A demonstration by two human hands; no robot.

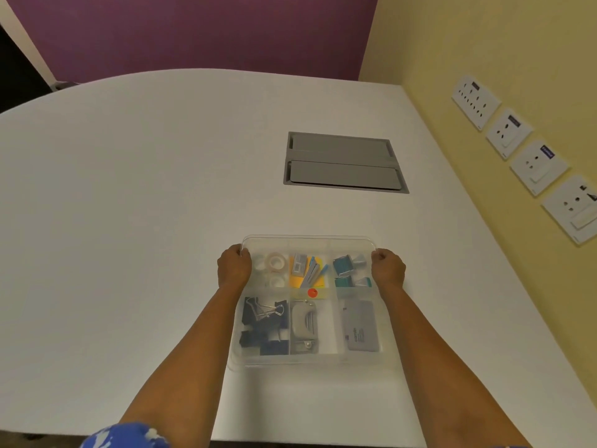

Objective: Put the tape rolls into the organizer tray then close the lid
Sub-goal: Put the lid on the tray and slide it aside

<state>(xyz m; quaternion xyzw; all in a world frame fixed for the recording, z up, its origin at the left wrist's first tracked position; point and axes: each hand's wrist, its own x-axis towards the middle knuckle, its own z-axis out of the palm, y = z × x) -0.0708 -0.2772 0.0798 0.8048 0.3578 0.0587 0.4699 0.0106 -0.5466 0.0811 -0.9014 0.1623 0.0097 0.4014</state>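
Tape rolls (275, 268) under clear lid (310, 240)

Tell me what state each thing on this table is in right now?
Tape rolls: lying in the tray's far-left compartment.
Lid: clear, over the tray, both far corners held.
Tray: resting on the table, compartments filled.
Left hand: grip closed on the lid's far-left corner.
Right hand: grip closed on the lid's far-right corner.
Table hatch: both flaps shut.

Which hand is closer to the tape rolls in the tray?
Left. The left hand grips the lid edge right beside the tape rolls; the right hand holds the opposite edge, across the tray.
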